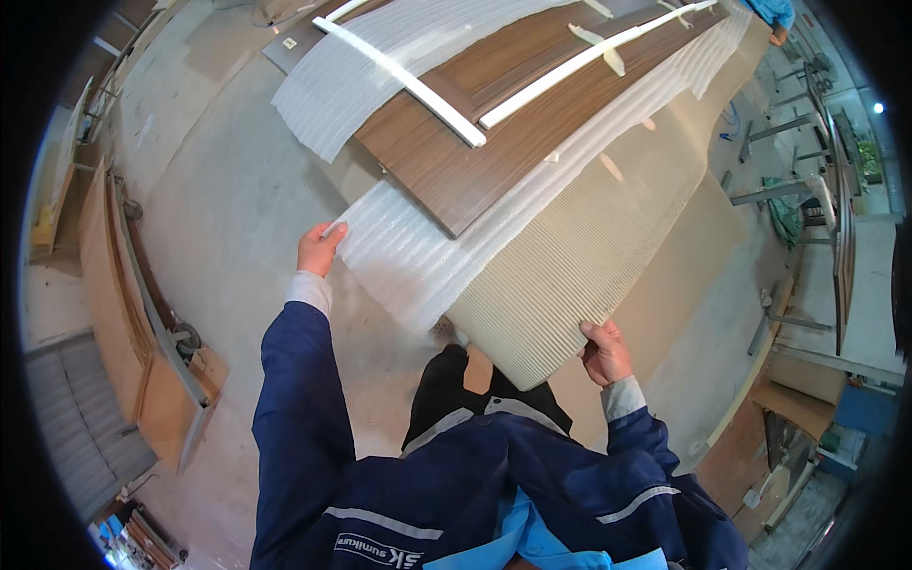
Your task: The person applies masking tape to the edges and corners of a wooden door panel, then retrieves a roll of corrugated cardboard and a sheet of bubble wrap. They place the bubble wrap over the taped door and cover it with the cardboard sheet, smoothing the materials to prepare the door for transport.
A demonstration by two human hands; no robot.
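Note:
My left hand [320, 249] pinches the near left corner of a white foam sheet [399, 252]. My right hand [605, 353] grips the near right edge of a tan corrugated cardboard sheet [560, 285], its fingertips partly hidden beneath. The foam lies over the cardboard's left side. On top of the foam rests a dark brown wood-grain panel [456, 185], one corner pointing toward me. White strips lie on the panel, a left strip [408, 85] and a right strip [570, 74]. Another piece of foam [351, 95] drapes over the panel's left side.
At the far right edge of the cardboard, another person's hand [779, 36] and blue sleeve show. Brown boards [123, 313] lean on a wheeled cart at the left. Metal stands [779, 195] and a dark upright panel [844, 237] are on the right. Concrete floor [218, 190] lies around.

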